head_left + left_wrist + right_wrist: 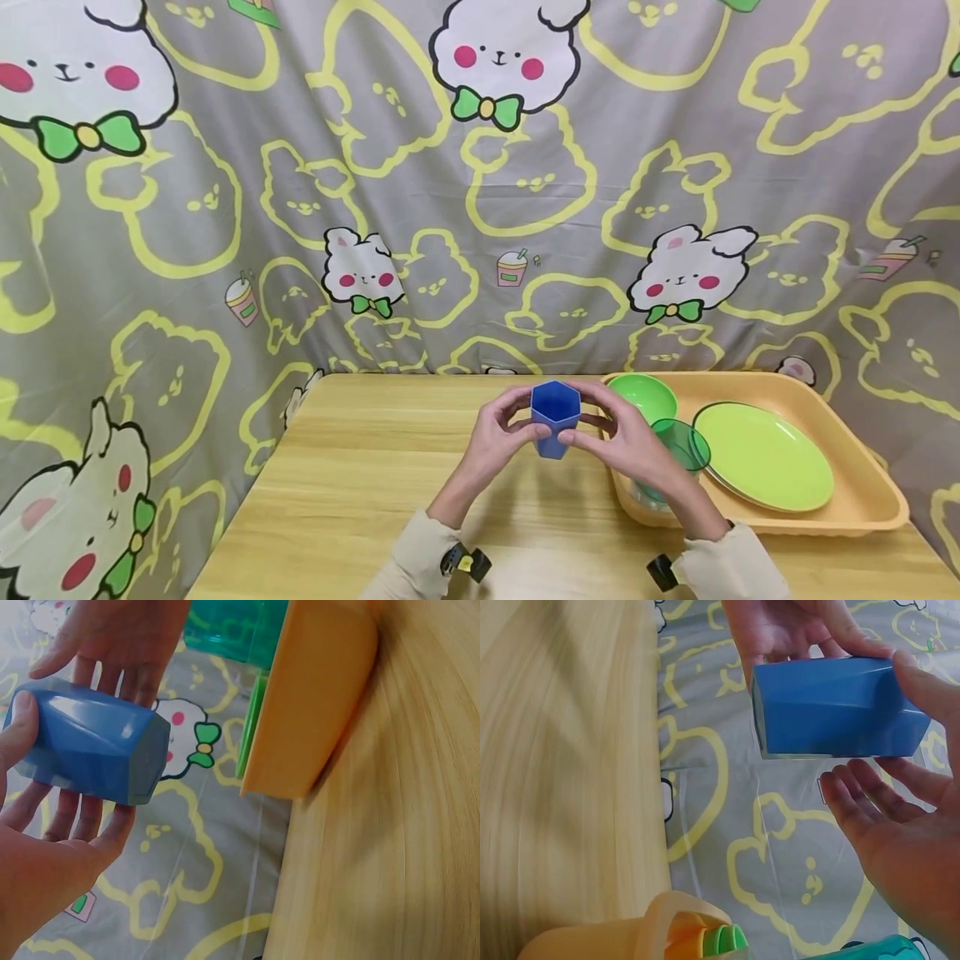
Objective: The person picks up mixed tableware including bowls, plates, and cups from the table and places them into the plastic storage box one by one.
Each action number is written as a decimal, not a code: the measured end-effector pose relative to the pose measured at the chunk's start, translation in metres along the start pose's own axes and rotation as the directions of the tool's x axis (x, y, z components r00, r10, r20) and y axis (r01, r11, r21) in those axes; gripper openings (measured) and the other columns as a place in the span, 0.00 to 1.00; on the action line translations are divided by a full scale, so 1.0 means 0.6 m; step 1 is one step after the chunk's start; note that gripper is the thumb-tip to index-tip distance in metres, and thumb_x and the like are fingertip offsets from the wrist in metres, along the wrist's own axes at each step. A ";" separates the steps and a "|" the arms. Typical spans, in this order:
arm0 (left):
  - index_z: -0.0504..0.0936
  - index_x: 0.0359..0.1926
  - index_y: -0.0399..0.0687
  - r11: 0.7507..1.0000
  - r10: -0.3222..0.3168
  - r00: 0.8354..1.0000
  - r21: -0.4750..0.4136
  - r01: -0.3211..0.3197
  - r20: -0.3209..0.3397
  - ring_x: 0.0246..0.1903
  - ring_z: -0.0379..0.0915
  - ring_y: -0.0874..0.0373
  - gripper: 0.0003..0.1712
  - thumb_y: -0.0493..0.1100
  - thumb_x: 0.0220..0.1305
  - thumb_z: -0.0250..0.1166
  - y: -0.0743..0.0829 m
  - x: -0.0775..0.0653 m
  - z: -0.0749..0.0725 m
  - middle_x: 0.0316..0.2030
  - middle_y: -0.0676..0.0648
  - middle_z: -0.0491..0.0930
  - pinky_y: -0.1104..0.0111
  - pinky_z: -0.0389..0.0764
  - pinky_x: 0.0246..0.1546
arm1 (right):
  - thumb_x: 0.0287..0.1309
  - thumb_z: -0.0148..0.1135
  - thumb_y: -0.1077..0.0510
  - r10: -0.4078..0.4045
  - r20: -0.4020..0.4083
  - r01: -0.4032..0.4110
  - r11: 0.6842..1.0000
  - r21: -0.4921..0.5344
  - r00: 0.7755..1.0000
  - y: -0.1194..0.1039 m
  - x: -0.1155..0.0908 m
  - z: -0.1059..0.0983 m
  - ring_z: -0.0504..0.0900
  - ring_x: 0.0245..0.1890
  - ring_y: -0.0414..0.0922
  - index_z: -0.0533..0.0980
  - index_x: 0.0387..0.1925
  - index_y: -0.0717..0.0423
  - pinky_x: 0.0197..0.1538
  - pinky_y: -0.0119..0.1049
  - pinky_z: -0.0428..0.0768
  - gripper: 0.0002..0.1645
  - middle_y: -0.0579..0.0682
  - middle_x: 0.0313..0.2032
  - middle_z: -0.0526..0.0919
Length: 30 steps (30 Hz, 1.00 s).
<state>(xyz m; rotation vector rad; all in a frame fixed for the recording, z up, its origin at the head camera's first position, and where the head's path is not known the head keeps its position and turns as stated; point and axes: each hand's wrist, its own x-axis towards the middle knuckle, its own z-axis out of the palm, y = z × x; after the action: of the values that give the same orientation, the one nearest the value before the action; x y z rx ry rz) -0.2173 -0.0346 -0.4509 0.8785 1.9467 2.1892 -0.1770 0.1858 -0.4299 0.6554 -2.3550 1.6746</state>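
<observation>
A blue hexagonal cup (551, 417) is held upright above the table, its open mouth facing up. My left hand (501, 429) grips its left side, with the thumb on the near face and the fingers bent behind. On the opposite side my right hand (622, 427) holds it, thumb against the near face. The left wrist view shows the cup (90, 746) lying between both hands, its flat base visible. From the right wrist, the right hand's thumb rests on the cup (840, 709), with the index fingertip against its far side and the other fingers spread.
On the right of the wooden table (360, 467) stands an orange tray (862, 475). In it are a green bowl (645, 396), a see-through green cup (682, 450) and a yellow-green oval plate (765, 458). A patterned grey curtain (442, 200) hangs behind the table.
</observation>
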 end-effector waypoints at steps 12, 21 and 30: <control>0.80 0.62 0.35 1.000 -0.012 1.000 0.009 0.012 0.011 0.58 0.77 0.48 0.29 0.36 0.60 0.75 0.003 0.002 -0.001 0.57 0.39 0.78 0.60 0.81 0.59 | 0.57 0.77 0.61 0.025 -0.035 -0.023 0.998 0.058 0.999 -0.003 -0.009 0.000 0.81 0.56 0.50 0.74 0.66 0.55 0.57 0.34 0.82 0.36 0.54 0.58 0.79; 0.79 0.62 0.35 1.000 -0.001 0.999 0.019 0.000 0.050 0.58 0.78 0.47 0.30 0.38 0.60 0.75 0.010 0.002 0.001 0.58 0.37 0.80 0.54 0.81 0.59 | 0.57 0.77 0.60 0.032 -0.019 -0.031 0.998 0.046 0.999 -0.014 -0.013 -0.010 0.80 0.57 0.56 0.72 0.67 0.58 0.57 0.32 0.82 0.37 0.55 0.59 0.79; 0.79 0.63 0.40 0.995 0.039 0.997 0.085 -0.045 0.064 0.57 0.79 0.46 0.21 0.35 0.71 0.66 0.016 0.004 0.003 0.56 0.40 0.82 0.60 0.82 0.57 | 0.57 0.76 0.63 -0.005 -0.062 0.005 1.000 -0.007 0.998 -0.034 -0.022 -0.037 0.82 0.57 0.51 0.73 0.67 0.58 0.55 0.31 0.82 0.37 0.57 0.59 0.80</control>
<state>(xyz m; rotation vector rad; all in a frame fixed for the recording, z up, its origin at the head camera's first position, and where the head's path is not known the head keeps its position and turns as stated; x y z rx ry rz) -0.2155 -0.0338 -0.4410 0.9966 2.0246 2.0868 -0.1585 0.2041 -0.4097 0.5987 -2.3140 1.6590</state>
